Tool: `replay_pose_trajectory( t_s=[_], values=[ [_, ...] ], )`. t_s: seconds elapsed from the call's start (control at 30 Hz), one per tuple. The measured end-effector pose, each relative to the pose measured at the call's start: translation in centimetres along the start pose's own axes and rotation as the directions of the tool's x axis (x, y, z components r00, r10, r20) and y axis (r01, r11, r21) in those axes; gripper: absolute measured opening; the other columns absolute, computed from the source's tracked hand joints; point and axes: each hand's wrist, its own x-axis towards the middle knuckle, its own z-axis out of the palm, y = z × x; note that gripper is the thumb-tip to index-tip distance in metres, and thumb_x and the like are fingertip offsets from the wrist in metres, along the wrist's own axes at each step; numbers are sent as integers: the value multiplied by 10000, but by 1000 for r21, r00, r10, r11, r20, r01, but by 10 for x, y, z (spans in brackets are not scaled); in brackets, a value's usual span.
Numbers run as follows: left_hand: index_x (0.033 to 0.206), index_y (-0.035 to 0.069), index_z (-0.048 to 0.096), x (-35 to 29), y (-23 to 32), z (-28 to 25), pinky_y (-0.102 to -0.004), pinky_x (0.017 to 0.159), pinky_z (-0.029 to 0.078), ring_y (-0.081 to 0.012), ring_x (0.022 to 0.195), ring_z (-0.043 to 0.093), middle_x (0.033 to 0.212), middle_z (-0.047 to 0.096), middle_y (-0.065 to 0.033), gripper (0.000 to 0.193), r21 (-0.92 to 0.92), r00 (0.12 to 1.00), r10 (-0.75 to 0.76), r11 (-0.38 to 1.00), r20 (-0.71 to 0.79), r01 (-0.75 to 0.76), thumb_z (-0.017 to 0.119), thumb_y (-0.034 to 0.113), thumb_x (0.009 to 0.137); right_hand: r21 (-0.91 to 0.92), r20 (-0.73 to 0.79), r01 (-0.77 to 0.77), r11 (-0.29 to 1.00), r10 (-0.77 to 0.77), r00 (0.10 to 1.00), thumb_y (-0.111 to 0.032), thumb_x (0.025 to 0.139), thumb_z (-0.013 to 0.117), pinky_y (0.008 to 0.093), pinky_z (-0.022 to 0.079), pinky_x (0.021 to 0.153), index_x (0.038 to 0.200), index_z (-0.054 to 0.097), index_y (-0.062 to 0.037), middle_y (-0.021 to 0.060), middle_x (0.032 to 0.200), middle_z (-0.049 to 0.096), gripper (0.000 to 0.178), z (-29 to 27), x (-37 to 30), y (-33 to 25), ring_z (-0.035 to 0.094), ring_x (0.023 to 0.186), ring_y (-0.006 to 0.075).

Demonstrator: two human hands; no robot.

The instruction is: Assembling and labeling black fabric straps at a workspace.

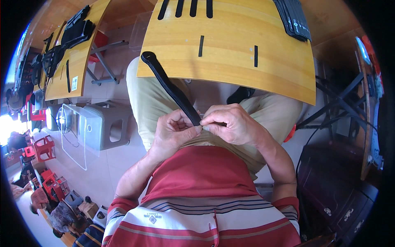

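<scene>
A long black fabric strap (pixel 173 90) slants up and left from my hands, its rounded far end reaching over the near edge of the wooden table (pixel 230 61). My left hand (pixel 175 129) is closed around the strap's lower end, thumb on top. My right hand (pixel 230 123) pinches that same end, its thumb and fingertips meeting the left thumb. Whether the right fingers hold anything smaller is hidden. Both hands are above my lap, just short of the table.
Two short black strips (pixel 201 46) and several long black straps (pixel 180 8) lie on the table, with a stack of black pieces (pixel 291 20) at its far right. Left stand a grey stool (pixel 113 123), a clear plastic bin (pixel 82 127) and another table. A person (pixel 66 218) sits lower left.
</scene>
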Motion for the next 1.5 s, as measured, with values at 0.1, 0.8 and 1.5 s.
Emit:
replay_pose_trajectory(
  t_s=[0.1,0.8,1.5],
  values=[
    [1142,-15,627,0,-1,0,-198,757,514,-37,812,607,884,643,9,245,2,1000,10,1000,7,-10,695,-35,908,-34,-19,1,999,-2,1000,41,791,731,341,548,657,930,704,11,134,872,709,145,2,-1,-2,703,766,275],
    [1167,-15,626,-1,-4,0,-208,778,532,-52,849,629,939,677,-18,269,-89,999,-26,996,20,28,708,-10,911,82,-22,-30,996,32,999,10,757,762,306,539,631,919,713,-5,113,857,708,169,1,-3,1,699,731,233],
    [1278,-50,574,1,-3,-6,-243,869,536,-90,933,651,1036,692,-54,375,-176,996,-41,983,79,55,669,-58,916,-8,-78,8,1000,-9,997,-4,752,771,320,543,633,897,710,-8,110,823,704,157,2,-1,-1,699,728,242]
  ],
)
